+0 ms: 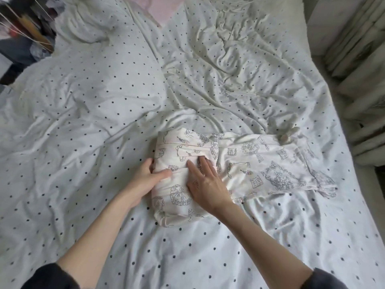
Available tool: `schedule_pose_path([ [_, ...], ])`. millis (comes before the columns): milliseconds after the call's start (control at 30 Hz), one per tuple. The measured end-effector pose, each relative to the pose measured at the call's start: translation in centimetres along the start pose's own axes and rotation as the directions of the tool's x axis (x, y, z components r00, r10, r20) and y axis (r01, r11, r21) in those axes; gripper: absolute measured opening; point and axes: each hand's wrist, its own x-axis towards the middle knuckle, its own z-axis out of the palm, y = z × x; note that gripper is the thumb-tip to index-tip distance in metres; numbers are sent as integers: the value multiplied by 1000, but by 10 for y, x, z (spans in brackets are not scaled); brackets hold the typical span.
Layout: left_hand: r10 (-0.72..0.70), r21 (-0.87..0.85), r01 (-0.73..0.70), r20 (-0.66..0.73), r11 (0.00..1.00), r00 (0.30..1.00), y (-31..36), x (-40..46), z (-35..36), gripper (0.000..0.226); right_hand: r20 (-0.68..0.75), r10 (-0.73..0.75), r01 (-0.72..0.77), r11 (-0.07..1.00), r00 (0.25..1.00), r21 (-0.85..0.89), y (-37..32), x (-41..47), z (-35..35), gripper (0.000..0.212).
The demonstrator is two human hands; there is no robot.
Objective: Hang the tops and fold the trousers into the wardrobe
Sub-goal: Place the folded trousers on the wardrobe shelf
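Now the printed trousers [258, 163] are being folded on the bed [104, 122].
Their folded left end is gripped by the left hand [145, 178]; the right hand [206, 184] is pressed flat, fingers straight, on top.

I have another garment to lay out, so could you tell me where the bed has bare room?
The dotted sheet lies bare left of the folded trousers, beyond them, and toward the viewer. Both hands, left hand and right hand, crowd the folded end.

Left hand [145, 176] fingertips hidden behind trousers [208, 163] fold. Dark clutter [25, 36] top left blurred, cut by edge. Small object [288, 133] on trousers unidentifiable.
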Motion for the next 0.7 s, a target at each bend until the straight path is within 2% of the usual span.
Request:
schedule_pose_path([
  [133,115,147,-104,-70,984,991,15,-10,-20,29,53,-51,45,992,997,114,-19,-2,1,54],
  [267,145,240,-97,-191,966,971,34,-31,-60,28,223,-180,81,916,958,393,-46,6,-5,59],
  [367,155,378,-27,-314,925,937,56,-46,-69,37,298,-175,-54,777,938,627,-60,21,-21,59],
  [433,199,470,-19,-338,883,920,72,-52,-58,49,322,-86,-212,591,943,778,-55,22,-34,53],
  [533,270,459,-125,-267,880,925,97,-59,-19,54,372,43,-371,252,927,894,-28,9,-54,44],
  [600,274,356,-213,-130,910,953,107,-63,16,54,417,97,-423,50,903,905,0,0,-70,46],
  [633,265,309,-244,-28,919,964,110,-65,36,54,419,133,-419,-28,898,907,13,-5,-79,47],
  [700,212,283,-258,183,924,960,106,-65,74,55,388,235,-386,-55,891,921,40,-16,-93,48],
])
